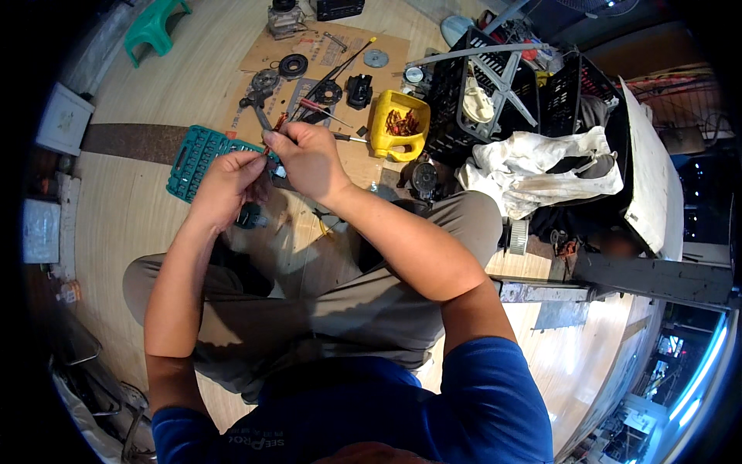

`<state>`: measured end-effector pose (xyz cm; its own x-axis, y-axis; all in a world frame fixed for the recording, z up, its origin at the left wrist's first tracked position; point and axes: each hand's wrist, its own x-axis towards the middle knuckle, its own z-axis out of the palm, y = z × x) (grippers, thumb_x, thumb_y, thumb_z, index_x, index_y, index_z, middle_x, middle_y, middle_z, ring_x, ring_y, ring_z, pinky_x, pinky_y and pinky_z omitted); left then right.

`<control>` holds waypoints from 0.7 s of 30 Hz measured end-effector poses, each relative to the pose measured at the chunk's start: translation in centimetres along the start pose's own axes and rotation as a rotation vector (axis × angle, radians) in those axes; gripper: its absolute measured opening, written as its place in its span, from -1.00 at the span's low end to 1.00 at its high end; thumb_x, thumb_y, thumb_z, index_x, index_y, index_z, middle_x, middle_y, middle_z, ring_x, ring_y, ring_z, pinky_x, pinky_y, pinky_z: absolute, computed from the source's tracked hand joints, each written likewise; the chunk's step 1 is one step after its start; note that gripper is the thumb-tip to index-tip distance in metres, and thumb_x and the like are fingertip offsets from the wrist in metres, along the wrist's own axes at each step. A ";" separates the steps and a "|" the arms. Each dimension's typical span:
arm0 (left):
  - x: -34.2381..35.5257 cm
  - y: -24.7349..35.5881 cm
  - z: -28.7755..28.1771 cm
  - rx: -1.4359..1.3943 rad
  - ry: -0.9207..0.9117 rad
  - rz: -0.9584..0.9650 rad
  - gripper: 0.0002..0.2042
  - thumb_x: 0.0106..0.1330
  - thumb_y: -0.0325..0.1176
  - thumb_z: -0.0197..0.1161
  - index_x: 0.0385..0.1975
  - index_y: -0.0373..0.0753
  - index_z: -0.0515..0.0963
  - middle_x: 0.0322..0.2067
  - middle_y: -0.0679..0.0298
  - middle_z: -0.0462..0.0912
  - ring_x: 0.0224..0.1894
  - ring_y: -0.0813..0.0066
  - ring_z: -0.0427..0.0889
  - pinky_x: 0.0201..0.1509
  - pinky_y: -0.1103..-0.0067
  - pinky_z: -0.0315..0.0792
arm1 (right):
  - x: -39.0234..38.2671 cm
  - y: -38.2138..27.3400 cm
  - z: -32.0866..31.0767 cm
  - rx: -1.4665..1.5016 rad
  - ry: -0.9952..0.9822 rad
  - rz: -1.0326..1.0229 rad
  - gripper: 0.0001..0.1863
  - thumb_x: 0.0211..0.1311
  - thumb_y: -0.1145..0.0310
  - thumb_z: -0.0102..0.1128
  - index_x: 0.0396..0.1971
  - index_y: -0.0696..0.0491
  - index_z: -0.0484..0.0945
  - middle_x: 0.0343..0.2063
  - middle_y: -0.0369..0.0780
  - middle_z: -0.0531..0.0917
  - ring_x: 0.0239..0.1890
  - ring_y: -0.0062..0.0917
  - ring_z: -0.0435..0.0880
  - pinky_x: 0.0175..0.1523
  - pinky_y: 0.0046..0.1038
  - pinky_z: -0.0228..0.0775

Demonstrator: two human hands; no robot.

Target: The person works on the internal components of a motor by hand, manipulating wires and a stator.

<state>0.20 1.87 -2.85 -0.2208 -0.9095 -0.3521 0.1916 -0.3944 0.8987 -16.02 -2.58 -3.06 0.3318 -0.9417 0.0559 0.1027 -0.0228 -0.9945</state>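
Observation:
My left hand [226,187] and my right hand [311,161] meet in front of me above the floor, both closed in a pinch. Between the fingertips shows a small reddish, copper-coloured piece [280,121]; the rest of it is hidden by my fingers, and its exact kind is too small to tell. Behind my left hand lies an open green socket set case [188,164]. To the right of my right hand stands a cut-open yellow plastic jug [384,127] with several copper-coloured pieces [402,122] in it.
Loose metal parts, a black ring [293,66] and a screwdriver [328,110] lie on flattened cardboard [255,58]. Yellow-handled pliers [323,224] lie between my legs. Black crates [448,93] and a white cloth [533,166] are at the right, a green stool [154,31] far left.

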 end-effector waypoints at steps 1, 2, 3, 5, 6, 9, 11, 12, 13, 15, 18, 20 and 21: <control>-0.1 0.2 0.4 0.000 0.000 -0.001 -0.81 0.40 -0.38 0.03 -0.34 -0.35 0.53 -0.58 0.28 0.57 -0.57 0.60 0.53 -0.50 0.66 0.39 | -0.1 0.0 0.1 0.000 0.000 0.001 -0.72 0.26 0.35 0.16 -0.58 0.23 0.51 -0.74 -0.35 0.42 -0.60 -0.75 0.28 -0.51 -0.57 0.19; -0.2 0.5 0.9 0.155 0.086 0.029 -0.81 0.39 -0.38 0.04 -0.35 -0.35 0.54 -0.59 0.29 0.58 -0.56 0.60 0.53 -0.50 0.66 0.39 | -0.3 0.0 0.2 -0.063 0.018 -0.017 -0.73 0.26 0.35 0.17 -0.58 0.22 0.52 -0.74 -0.35 0.42 -0.60 -0.75 0.29 -0.50 -0.56 0.20; -0.4 0.7 1.5 0.309 0.173 0.059 -0.81 0.39 -0.39 0.04 -0.36 -0.35 0.54 -0.60 0.29 0.58 -0.56 0.60 0.54 -0.50 0.67 0.38 | -0.4 0.1 0.3 -0.125 0.036 -0.034 -0.73 0.25 0.36 0.17 -0.57 0.22 0.53 -0.73 -0.35 0.43 -0.60 -0.74 0.29 -0.50 -0.56 0.20; -1.0 1.2 3.1 0.498 0.265 0.113 -0.81 0.39 -0.39 0.05 -0.37 -0.35 0.54 -0.61 0.29 0.58 -0.55 0.60 0.54 -0.50 0.67 0.37 | -0.7 0.1 0.2 -0.188 0.051 -0.095 -0.74 0.25 0.36 0.17 -0.56 0.22 0.53 -0.73 -0.35 0.43 -0.60 -0.74 0.29 -0.50 -0.56 0.20; -1.1 1.3 3.5 0.686 0.359 0.168 -0.81 0.39 -0.39 0.05 -0.38 -0.35 0.54 -0.62 0.30 0.58 -0.55 0.60 0.54 -0.50 0.67 0.37 | -0.7 0.2 0.1 -0.250 0.064 -0.157 -0.75 0.26 0.36 0.17 -0.55 0.21 0.54 -0.72 -0.35 0.43 -0.60 -0.74 0.29 -0.50 -0.57 0.20; -0.8 -0.1 2.4 0.852 0.379 0.358 -0.81 0.38 -0.36 0.08 -0.38 -0.34 0.54 -0.60 0.30 0.58 -0.53 0.60 0.55 -0.48 0.67 0.37 | -0.4 0.7 0.2 -0.218 0.034 -0.177 -0.76 0.26 0.37 0.16 -0.53 0.21 0.54 -0.72 -0.37 0.42 -0.59 -0.74 0.28 -0.50 -0.57 0.20; -0.2 -0.4 0.6 0.434 0.200 0.204 -0.81 0.38 -0.34 0.09 -0.38 -0.34 0.54 -0.58 0.30 0.59 -0.53 0.59 0.55 -0.47 0.67 0.38 | -0.4 -0.1 0.1 -0.144 -0.006 -0.115 -0.76 0.27 0.37 0.15 -0.53 0.21 0.54 -0.71 -0.38 0.42 -0.58 -0.75 0.28 -0.49 -0.58 0.20; 0.0 -0.5 -0.1 0.017 0.019 0.051 -0.81 0.38 -0.33 0.10 -0.38 -0.33 0.54 -0.57 0.31 0.59 -0.52 0.59 0.55 -0.46 0.67 0.39 | -0.3 -0.7 0.0 -0.070 -0.045 -0.054 -0.76 0.28 0.38 0.13 -0.52 0.21 0.54 -0.70 -0.40 0.42 -0.58 -0.76 0.27 -0.48 -0.59 0.19; -0.1 -0.2 0.1 0.017 0.018 0.051 -0.81 0.38 -0.33 0.10 -0.38 -0.33 0.54 -0.57 0.31 0.59 -0.52 0.59 0.55 -0.46 0.67 0.39 | -0.3 -1.1 -0.1 -0.071 -0.044 -0.055 -0.76 0.28 0.38 0.13 -0.52 0.21 0.54 -0.70 -0.40 0.42 -0.58 -0.76 0.27 -0.48 -0.59 0.19; -0.3 0.5 0.4 -0.258 -0.159 0.026 -0.80 0.37 -0.31 0.11 -0.38 -0.32 0.53 -0.55 0.32 0.59 -0.55 0.62 0.54 -0.48 0.69 0.39 | -0.2 -1.6 -0.3 0.074 -0.104 0.006 -0.77 0.30 0.38 0.11 -0.51 0.21 0.55 -0.67 -0.43 0.43 -0.56 -0.78 0.28 -0.47 -0.62 0.19; 0.0 -0.4 0.1 0.042 0.047 0.105 -0.81 0.35 -0.32 0.14 -0.39 -0.32 0.54 -0.57 0.32 0.59 -0.58 0.64 0.51 -0.51 0.69 0.37 | -0.3 -1.2 -0.1 0.016 -0.095 -0.039 -0.76 0.32 0.37 0.09 -0.49 0.20 0.56 -0.65 -0.45 0.43 -0.55 -0.78 0.28 -0.46 -0.62 0.19; -0.1 0.5 1.2 0.263 0.167 0.125 -0.82 0.34 -0.34 0.16 -0.39 -0.34 0.55 -0.57 0.33 0.59 -0.59 0.64 0.51 -0.52 0.68 0.37 | -0.2 0.4 0.0 -0.023 -0.056 -0.050 -0.76 0.32 0.37 0.09 -0.49 0.21 0.56 -0.66 -0.43 0.45 -0.55 -0.78 0.29 -0.46 -0.61 0.21; -0.1 0.8 1.9 0.484 0.291 0.147 -0.82 0.32 -0.35 0.17 -0.40 -0.36 0.55 -0.58 0.34 0.60 -0.60 0.65 0.51 -0.52 0.68 0.37 | -0.1 1.2 -0.1 -0.062 -0.021 -0.061 -0.76 0.32 0.37 0.09 -0.48 0.21 0.56 -0.67 -0.40 0.46 -0.55 -0.77 0.30 -0.45 -0.59 0.24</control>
<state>-1.43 1.91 -1.54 0.0603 -0.9757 -0.2105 -0.2736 -0.2190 0.9366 -16.08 -2.53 -4.26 0.3460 -0.9308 0.1181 0.0653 -0.1017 -0.9927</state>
